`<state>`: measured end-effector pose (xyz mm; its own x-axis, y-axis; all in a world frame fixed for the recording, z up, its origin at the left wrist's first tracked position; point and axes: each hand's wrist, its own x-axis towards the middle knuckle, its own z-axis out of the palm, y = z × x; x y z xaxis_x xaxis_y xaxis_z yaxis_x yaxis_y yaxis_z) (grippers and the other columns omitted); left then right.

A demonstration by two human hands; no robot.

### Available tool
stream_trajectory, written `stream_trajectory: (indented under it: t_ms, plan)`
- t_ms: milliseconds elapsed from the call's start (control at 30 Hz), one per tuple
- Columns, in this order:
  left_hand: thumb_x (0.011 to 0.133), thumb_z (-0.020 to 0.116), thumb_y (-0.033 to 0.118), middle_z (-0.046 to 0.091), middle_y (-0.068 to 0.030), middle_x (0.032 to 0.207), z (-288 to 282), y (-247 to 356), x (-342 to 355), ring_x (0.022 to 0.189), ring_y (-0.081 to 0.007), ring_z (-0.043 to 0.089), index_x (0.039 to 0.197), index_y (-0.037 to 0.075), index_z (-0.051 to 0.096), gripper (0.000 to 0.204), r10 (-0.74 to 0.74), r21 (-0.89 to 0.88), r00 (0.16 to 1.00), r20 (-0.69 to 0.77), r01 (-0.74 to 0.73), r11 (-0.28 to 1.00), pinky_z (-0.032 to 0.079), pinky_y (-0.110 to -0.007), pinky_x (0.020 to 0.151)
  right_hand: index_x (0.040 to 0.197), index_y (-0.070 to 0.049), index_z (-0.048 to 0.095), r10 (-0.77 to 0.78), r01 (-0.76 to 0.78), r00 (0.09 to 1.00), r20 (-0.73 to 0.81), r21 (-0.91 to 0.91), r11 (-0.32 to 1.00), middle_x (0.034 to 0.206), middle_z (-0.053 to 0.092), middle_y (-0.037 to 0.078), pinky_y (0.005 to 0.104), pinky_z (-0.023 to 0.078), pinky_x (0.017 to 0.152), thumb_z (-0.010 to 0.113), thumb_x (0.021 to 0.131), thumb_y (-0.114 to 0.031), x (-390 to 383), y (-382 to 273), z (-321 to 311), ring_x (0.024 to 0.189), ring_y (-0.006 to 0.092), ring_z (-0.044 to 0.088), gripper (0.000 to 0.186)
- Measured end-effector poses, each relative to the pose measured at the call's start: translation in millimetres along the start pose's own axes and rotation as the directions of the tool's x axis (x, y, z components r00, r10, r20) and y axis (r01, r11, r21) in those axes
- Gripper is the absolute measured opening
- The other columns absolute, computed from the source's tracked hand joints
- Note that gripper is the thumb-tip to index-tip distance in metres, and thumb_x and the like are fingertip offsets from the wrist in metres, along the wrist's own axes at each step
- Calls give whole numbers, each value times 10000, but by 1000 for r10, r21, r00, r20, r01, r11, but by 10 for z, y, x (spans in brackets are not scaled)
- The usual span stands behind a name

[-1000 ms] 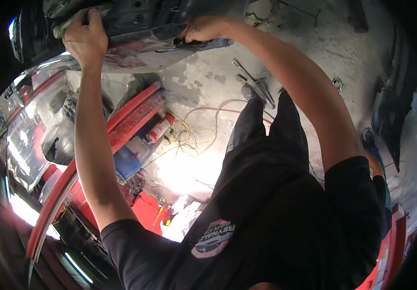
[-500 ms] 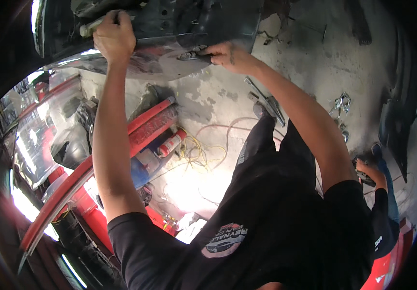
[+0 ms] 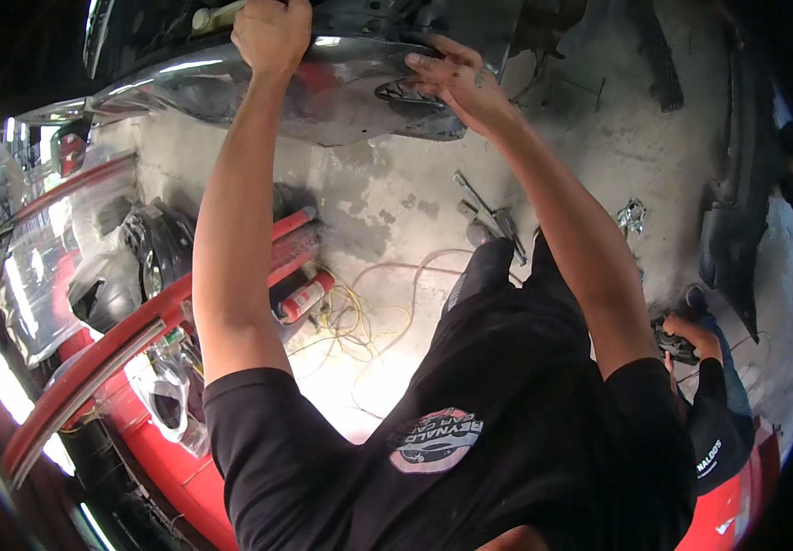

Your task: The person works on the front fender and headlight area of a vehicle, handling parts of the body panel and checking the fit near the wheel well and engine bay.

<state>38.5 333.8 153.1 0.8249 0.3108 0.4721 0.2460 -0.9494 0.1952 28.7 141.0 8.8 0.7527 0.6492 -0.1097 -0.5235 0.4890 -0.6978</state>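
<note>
A glossy dark car body panel spans the top of the view, with a pointed oval opening toward its right end. My left hand is closed at the panel's upper edge, around what looks like a pale, round-ended rod. The rod's end sticks out to the left of the fist; the picture's edge cuts off part of the grip. Over the panel beside the opening, my right hand is open, its fingers apart and nothing visible in it.
Metal tools lie on the concrete floor by my feet. Red bars, a red cylinder and tangled yellow cord are at left. At right, a co-worker's hand is on a dark object. A dark panel stands beyond.
Both hands appear higher and farther right, and more of the panel shows. My right hand's fingers have lifted from beside the oval opening and spread apart.
</note>
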Motion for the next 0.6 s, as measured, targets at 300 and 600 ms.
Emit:
stream_trajectory:
  t_ms: [300,600]
  plan:
    - [879,549,252,688,-171,795,-92,-129,-57,820,-381,659,909,42,691,255,59,-254,998,-2,-57,965,498,-449,757,1239,25,513,39,-13,973,-227,117,993,1099,657,108,401,432,1037,666,946,-330,108,661,148,1076,249,618,485]
    - [861,580,174,693,-216,945,-282,-158,-251,894,-335,669,1023,37,693,240,136,-647,978,-161,-208,733,504,-401,820,904,-2,665,-197,82,951,-240,-417,905,946,685,79,305,452,929,706,905,-409,138,789,189,965,182,619,409]
